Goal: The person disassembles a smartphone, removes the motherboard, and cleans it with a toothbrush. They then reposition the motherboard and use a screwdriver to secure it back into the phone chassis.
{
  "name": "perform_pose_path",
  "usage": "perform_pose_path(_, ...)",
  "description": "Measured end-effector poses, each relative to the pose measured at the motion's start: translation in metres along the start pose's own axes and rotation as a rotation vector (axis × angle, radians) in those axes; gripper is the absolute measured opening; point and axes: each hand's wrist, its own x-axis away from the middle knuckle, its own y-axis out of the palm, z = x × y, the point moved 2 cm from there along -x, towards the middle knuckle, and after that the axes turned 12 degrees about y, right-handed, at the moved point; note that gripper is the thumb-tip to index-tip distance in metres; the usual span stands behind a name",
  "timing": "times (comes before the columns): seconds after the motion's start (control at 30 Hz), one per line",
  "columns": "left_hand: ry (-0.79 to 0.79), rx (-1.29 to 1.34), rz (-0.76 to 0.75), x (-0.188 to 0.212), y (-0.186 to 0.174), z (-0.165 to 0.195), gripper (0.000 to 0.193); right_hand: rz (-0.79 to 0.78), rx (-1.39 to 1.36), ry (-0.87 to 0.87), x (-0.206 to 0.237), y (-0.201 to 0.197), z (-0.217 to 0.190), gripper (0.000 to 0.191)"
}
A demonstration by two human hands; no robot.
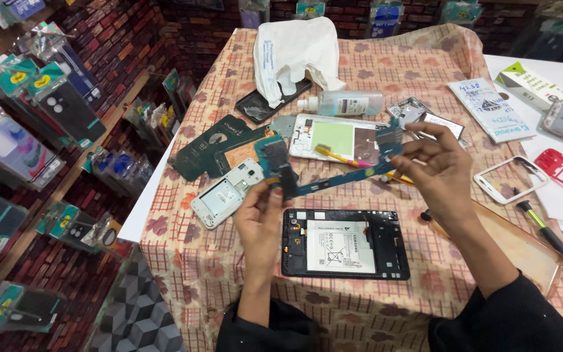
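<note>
I hold a long blue circuit board [333, 177] above the table with both hands. My left hand [262, 218] pinches its left end, where a dark shielded part sits. My right hand [441, 171] grips its right end between thumb and fingers. Just below the board lies an opened black tablet [345, 244] with its white battery showing. Behind the board rests a white tablet back shell [333, 138] with a green patch, and a yellow and pink tool [340, 157] lies on it.
A white phone frame [226, 193], dark cases [206, 150], a clear bottle [343, 103], a white plastic bag [294, 52] and a black phone [262, 104] lie on the checked cloth [190, 254]. At right are phone frames [509, 179], a screwdriver [545, 231] and packets [490, 107]. Packaged phone covers hang at left.
</note>
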Motion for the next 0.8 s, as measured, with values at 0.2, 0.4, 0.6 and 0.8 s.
perform_pose_path(0.2,-0.062,0.041,0.065,-0.004,-0.019,-0.004,0.026,-0.132,-0.081,0.134,0.003,0.008,-0.001,0.064)
perform_pose_path(0.4,-0.278,0.213,-0.510,0.011,-0.009,0.018,0.053,-0.008,-0.387,0.167,-0.009,-0.015,0.020,0.035)
perform_pose_path(0.6,-0.180,0.334,-1.399,0.029,0.017,0.049,0.053,-0.144,-0.698,0.340,-0.017,-0.016,0.042,0.041)
perform_pose_path(0.8,-0.239,0.126,-0.876,0.028,0.032,0.021,0.051,-0.338,-0.163,0.440,0.000,0.010,0.033,0.032)
